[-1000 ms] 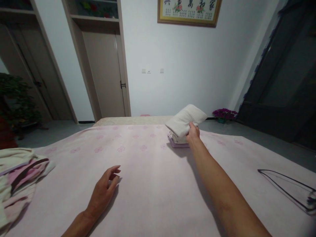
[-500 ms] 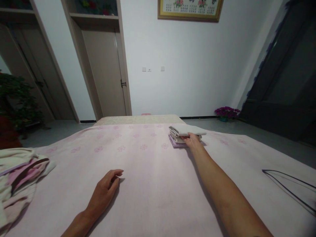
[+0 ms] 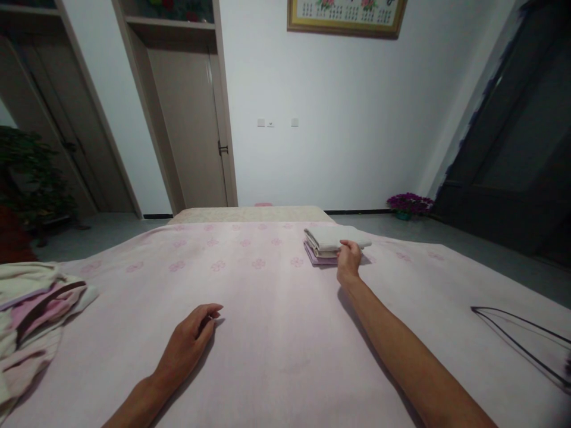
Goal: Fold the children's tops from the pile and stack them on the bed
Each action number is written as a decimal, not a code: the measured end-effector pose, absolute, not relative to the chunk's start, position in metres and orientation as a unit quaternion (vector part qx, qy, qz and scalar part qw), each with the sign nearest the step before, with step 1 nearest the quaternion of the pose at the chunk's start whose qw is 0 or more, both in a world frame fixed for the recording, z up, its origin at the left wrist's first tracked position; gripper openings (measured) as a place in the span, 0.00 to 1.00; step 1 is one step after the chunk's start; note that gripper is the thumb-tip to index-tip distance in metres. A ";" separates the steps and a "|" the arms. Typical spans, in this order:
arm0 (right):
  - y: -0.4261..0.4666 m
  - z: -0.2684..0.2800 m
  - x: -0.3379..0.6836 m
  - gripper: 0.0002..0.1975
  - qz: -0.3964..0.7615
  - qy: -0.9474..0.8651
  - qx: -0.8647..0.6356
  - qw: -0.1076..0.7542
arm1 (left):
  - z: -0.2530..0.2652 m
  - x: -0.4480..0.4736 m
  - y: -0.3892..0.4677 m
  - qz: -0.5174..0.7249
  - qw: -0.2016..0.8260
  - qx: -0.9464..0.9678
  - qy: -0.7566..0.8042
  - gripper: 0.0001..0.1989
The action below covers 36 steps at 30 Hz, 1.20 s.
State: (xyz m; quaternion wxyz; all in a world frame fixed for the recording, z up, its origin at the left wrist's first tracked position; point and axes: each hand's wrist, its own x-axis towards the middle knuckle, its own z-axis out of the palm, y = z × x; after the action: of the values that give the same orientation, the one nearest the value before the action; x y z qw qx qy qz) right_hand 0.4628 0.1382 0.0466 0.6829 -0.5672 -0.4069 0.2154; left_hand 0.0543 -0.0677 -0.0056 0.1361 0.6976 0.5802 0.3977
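Note:
On the pink flowered cloth rests my left hand, fingers loosely bent, with a small gap between thumb and fingers and nothing held. My right hand reaches forward to the near edge of a small stack of folded fabric. On top of that stack is a white folded cloth; beige layers and a lilac folded cloth lie beneath it. The right fingertips touch or nearly touch the white cloth's edge, thumb apart from the index finger. The hand partly hides the stack's front right side.
A rumpled heap of cream and pink clothes lies at the left. A thin dark clothes hanger is at the right. Beyond the far edge stand a beige surface, a door and purple flowers on the floor.
My right hand has drawn back slightly from the stack, its fingers now at the near edge rather than further around the layers. The stack and my left hand stay in place.

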 end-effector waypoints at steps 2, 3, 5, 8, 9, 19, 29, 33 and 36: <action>0.141 0.057 0.459 0.18 0.162 -0.473 -0.580 0.644 | -0.007 0.054 -0.068 0.393 0.138 0.700 0.580 0.14; 0.144 0.062 0.457 0.19 0.118 -0.521 -0.595 0.600 | -0.007 0.054 -0.068 0.391 0.138 0.701 0.580 0.14; 0.152 0.069 0.455 0.23 0.002 -0.621 -0.638 0.455 | -0.007 0.054 -0.068 0.384 0.138 0.704 0.581 0.14; 0.165 0.067 0.456 0.27 -0.062 -0.684 -0.694 0.215 | -0.005 0.056 -0.068 0.368 0.140 0.713 0.580 0.14; 0.168 0.064 0.457 0.28 -0.043 -0.689 -0.703 0.168 | -0.004 0.056 -0.068 0.363 0.140 0.717 0.578 0.13; 0.145 0.063 0.450 0.26 -0.054 -0.715 -0.678 0.163 | 0.000 0.059 -0.069 0.361 0.131 0.731 0.564 0.12; 0.007 0.006 0.383 0.30 0.099 -0.831 -0.540 0.083 | -0.001 0.056 -0.071 0.360 0.124 0.736 0.559 0.12; -0.029 0.002 0.371 0.32 0.097 -0.833 -0.544 0.042 | -0.005 0.052 -0.072 0.364 0.093 0.727 0.575 0.12; -0.042 -0.003 0.364 0.30 0.034 -0.837 -0.542 0.069 | -0.006 0.046 -0.074 0.362 0.066 0.713 0.597 0.13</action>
State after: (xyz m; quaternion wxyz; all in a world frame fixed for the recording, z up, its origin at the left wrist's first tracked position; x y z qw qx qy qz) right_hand 0.3645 -0.0425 -0.0027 0.0690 -0.5423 -0.8367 0.0341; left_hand 0.0462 -0.0744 -0.0064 0.0664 0.7133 0.5966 0.3617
